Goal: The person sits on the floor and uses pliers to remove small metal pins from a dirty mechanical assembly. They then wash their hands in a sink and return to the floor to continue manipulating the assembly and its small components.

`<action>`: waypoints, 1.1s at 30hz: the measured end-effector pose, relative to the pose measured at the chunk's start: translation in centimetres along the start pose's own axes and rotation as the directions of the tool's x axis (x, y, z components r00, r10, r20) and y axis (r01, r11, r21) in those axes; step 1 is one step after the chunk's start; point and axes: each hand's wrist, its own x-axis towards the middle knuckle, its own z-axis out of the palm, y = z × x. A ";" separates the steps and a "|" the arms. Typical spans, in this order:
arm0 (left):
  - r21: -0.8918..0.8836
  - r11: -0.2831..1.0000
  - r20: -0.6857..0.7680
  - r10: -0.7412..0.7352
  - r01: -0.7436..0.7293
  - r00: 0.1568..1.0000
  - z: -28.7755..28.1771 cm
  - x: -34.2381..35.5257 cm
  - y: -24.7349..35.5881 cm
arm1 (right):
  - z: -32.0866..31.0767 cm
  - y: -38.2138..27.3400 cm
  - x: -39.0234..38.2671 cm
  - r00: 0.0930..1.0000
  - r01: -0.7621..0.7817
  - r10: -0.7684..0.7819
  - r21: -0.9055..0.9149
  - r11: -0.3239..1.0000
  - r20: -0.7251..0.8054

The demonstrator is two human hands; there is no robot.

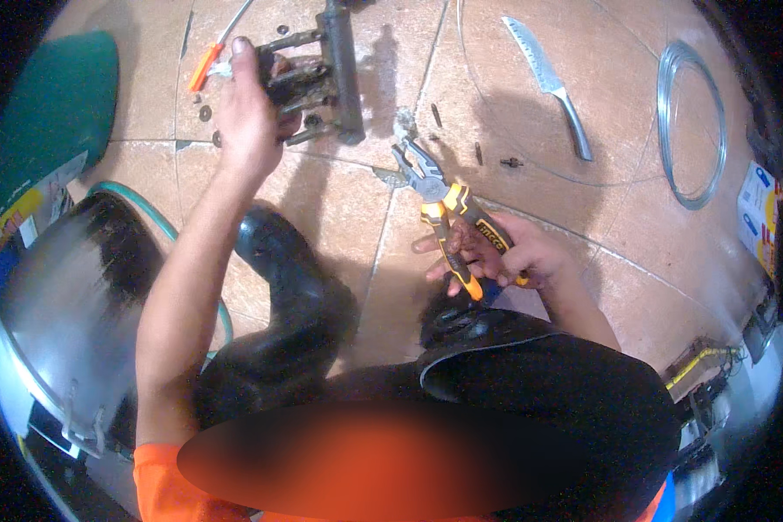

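My left hand (250, 122) is wrapped round a dark, greasy metal part (346, 83), made of a thick tube with several rods standing out from its side. The fingertips are partly hidden behind it. In my right hand (526, 252) is a pair of pliers (428, 188) with yellow and black handles. Their jaws stand apart and point away from me, near a crumpled pale scrap (404, 122). The thumb lies along one handle, while the other fingers reach under and between both handles.
An orange-handled screwdriver (204, 70) and dark washers (205, 113) lie at far left. Small dark pins (478, 154) and a fitting (511, 163) are on the tiles. A knife (568, 122) and a coil of wire (667, 113) lie at right. My black boots (278, 244) flank the middle.
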 end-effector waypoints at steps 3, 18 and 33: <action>0.099 0.962 0.025 0.254 -0.255 0.967 0.4 -0.6 0.2 | 1.7 -0.5 1.5 0.996 -0.024 0.009 0.164 0.986 0.091; 0.007 0.812 0.057 0.582 -0.583 0.811 0.2 -1.1 0.2 | 1.9 0.2 2.9 0.929 -0.083 -0.088 0.434 0.897 0.359; -0.015 0.791 0.133 0.608 -0.611 0.783 0.4 -1.8 0.6 | 1.6 0.3 2.7 0.968 -0.049 -0.051 0.388 0.920 0.245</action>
